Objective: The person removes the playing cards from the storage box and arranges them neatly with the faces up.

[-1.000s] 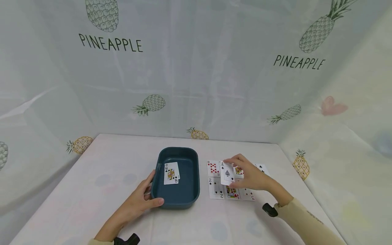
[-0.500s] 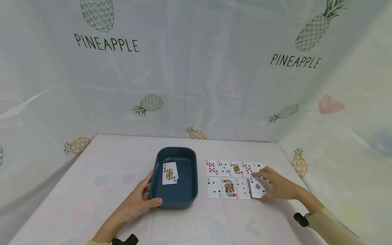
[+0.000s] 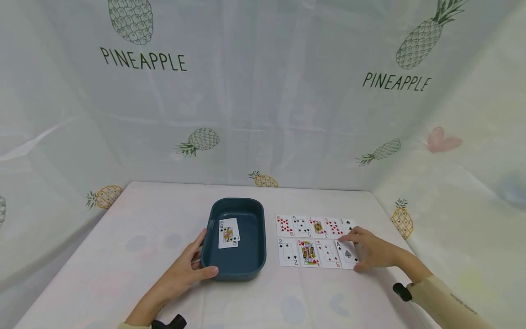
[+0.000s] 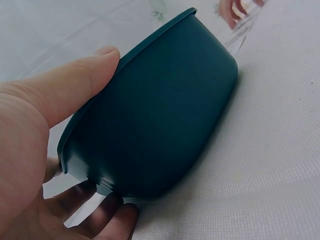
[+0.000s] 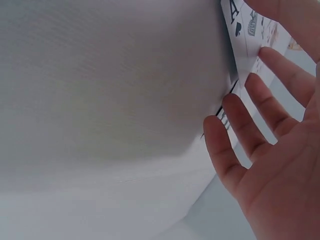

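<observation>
The right hand (image 3: 371, 251), fingers spread flat, is laying the ace card (image 3: 347, 254) in the near row. The left hand (image 3: 186, 269) grips the blue tub (image 3: 238, 269). Next, let go gently.

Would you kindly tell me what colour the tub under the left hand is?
The tub is dark teal, clearest in the left wrist view, where the left hand grips it.

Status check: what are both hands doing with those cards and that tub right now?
Left hand grips the teal tub; queen of spades inside. Right hand, fingers straight, touches the ace of spades in the near row. Nothing blocking.
</observation>
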The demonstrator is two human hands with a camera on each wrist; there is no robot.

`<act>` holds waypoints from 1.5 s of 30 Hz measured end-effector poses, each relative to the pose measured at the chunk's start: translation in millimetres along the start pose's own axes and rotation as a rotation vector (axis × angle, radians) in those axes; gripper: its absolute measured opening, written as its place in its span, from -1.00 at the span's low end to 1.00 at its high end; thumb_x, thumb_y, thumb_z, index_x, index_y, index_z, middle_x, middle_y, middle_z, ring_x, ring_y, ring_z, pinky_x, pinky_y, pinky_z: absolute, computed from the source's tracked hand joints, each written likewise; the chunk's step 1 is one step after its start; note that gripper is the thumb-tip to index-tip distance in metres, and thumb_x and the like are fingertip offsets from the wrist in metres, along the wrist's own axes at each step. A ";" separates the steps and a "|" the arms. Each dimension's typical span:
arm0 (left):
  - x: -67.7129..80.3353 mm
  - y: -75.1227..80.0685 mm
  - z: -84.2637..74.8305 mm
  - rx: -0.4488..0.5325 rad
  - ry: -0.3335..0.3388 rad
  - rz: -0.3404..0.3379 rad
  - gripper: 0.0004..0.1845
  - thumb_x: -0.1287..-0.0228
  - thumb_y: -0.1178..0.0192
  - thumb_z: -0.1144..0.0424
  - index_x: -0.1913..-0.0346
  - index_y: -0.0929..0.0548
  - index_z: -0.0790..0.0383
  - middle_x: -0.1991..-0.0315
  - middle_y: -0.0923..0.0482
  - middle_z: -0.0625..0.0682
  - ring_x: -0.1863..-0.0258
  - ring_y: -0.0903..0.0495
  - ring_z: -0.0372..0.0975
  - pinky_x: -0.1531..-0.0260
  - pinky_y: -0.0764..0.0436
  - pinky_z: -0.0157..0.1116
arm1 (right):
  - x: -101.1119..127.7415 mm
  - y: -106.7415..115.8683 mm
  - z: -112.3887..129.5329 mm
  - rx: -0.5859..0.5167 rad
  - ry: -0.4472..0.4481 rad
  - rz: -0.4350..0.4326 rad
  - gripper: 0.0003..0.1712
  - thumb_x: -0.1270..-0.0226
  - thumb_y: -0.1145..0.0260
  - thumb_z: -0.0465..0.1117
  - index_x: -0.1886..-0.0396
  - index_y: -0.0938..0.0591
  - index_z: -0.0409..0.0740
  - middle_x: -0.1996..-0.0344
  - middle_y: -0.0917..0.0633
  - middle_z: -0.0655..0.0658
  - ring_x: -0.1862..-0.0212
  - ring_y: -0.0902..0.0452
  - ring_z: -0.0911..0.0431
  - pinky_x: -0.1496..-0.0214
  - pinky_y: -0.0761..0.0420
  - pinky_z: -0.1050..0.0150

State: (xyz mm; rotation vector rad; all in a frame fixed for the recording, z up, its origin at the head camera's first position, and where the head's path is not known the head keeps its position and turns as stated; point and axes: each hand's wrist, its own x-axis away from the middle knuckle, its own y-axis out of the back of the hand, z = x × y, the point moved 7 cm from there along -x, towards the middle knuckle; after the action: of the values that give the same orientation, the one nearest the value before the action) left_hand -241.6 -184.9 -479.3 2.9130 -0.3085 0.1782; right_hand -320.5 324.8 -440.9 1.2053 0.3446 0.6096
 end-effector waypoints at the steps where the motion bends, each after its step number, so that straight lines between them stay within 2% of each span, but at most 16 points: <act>1: 0.0 0.1 -0.3 -0.004 -0.001 -0.001 0.21 -0.26 -0.57 0.12 -0.76 0.09 -0.16 -0.66 0.05 0.34 -0.47 -0.45 0.15 -0.28 -0.64 -0.13 | -0.9 -0.2 -0.1 0.012 -0.008 0.007 -0.10 0.02 -0.76 0.02 -0.38 -0.63 0.03 -0.20 -0.49 -0.04 -0.17 -0.40 -0.01 -0.12 -0.59 0.13; 7: -0.6 0.5 -1.1 -0.015 -0.002 -0.004 0.21 -0.27 -0.57 0.11 -0.76 0.10 -0.16 -0.67 0.06 0.33 -0.47 -0.45 0.14 -0.28 -0.63 -0.12 | -5.4 -1.4 0.6 0.037 -0.012 0.031 -0.08 0.05 -0.76 0.01 -0.39 -0.64 0.05 -0.20 -0.49 -0.02 -0.21 -0.39 -0.01 -0.20 -0.59 0.01; 17: 0.0 -0.6 -0.6 -0.003 -0.001 -0.006 0.22 -0.26 -0.57 0.12 -0.76 0.10 -0.13 -0.66 0.03 0.34 -0.47 -0.46 0.14 -0.29 -0.62 -0.12 | -9.1 -0.4 4.7 0.006 -0.017 0.057 -0.11 0.04 -0.75 -0.05 -0.37 -0.65 -0.02 -0.15 -0.51 -0.02 -0.17 -0.37 0.03 -0.13 -0.55 0.11; 26: 1.0 -0.8 -1.7 -0.010 0.000 -0.002 0.22 -0.25 -0.57 0.08 -0.76 0.09 -0.15 -0.66 0.05 0.33 -0.48 -0.44 0.16 -0.30 -0.62 -0.10 | -7.9 -1.0 6.1 -0.004 -0.048 0.061 -0.10 0.05 -0.75 -0.06 -0.38 -0.65 0.01 -0.17 -0.51 -0.03 -0.18 -0.37 0.01 -0.15 -0.56 0.08; 31: 0.5 -1.1 -0.5 -0.006 0.000 -0.002 0.22 -0.26 -0.57 0.09 -0.76 0.09 -0.16 -0.66 0.05 0.33 -0.47 -0.45 0.15 -0.27 -0.64 -0.12 | -7.2 0.0 7.3 0.004 -0.050 0.060 -0.08 0.05 -0.76 -0.01 -0.39 -0.64 0.04 -0.19 -0.50 -0.03 -0.20 -0.39 -0.02 -0.18 -0.59 0.00; 34: 0.3 -1.2 -0.4 -0.009 0.002 -0.003 0.22 -0.26 -0.57 0.08 -0.76 0.10 -0.16 -0.66 0.05 0.33 -0.47 -0.46 0.15 -0.27 -0.64 -0.11 | -7.5 4.7 10.4 -0.003 -0.044 0.042 -0.06 0.04 -0.77 0.00 -0.41 -0.63 0.02 -0.20 -0.50 -0.04 -0.23 -0.39 -0.06 -0.22 -0.58 -0.09; 38: 0.7 -0.7 -0.8 -0.015 0.008 -0.010 0.22 -0.25 -0.57 0.07 -0.76 0.09 -0.16 -0.65 0.04 0.33 -0.46 -0.47 0.15 -0.26 -0.65 -0.10 | -12.0 15.3 19.4 -0.021 -0.018 0.001 -0.08 -0.02 -0.74 -0.05 -0.43 -0.60 -0.08 -0.22 -0.50 -0.09 -0.26 -0.41 -0.10 -0.25 -0.58 -0.10; 42: 1.2 -0.3 -1.0 -0.027 0.014 -0.015 0.22 -0.24 -0.57 0.05 -0.76 0.09 -0.17 -0.66 0.04 0.32 -0.46 -0.46 0.15 -0.26 -0.65 -0.08 | -24.4 24.7 36.2 -0.013 0.021 -0.063 -0.13 -0.15 -0.68 -0.11 -0.46 -0.55 -0.18 -0.21 -0.53 -0.16 -0.23 -0.47 -0.13 -0.24 -0.60 -0.06; 45: 1.4 -0.6 -0.9 -0.029 0.014 -0.014 0.22 -0.25 -0.57 0.05 -0.76 0.09 -0.17 -0.66 0.04 0.32 -0.46 -0.46 0.14 -0.27 -0.65 -0.08 | -38.8 29.0 53.5 -0.019 0.029 -0.121 -0.14 -0.22 -0.65 -0.14 -0.48 -0.53 -0.19 -0.21 -0.55 -0.17 -0.22 -0.51 -0.13 -0.24 -0.62 -0.10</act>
State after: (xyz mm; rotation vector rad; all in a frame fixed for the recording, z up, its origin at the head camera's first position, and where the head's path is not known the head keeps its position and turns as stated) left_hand -240.2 -184.4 -478.4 2.8834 -0.2863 0.1908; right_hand -328.8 267.0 -398.4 1.1495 0.4322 0.5242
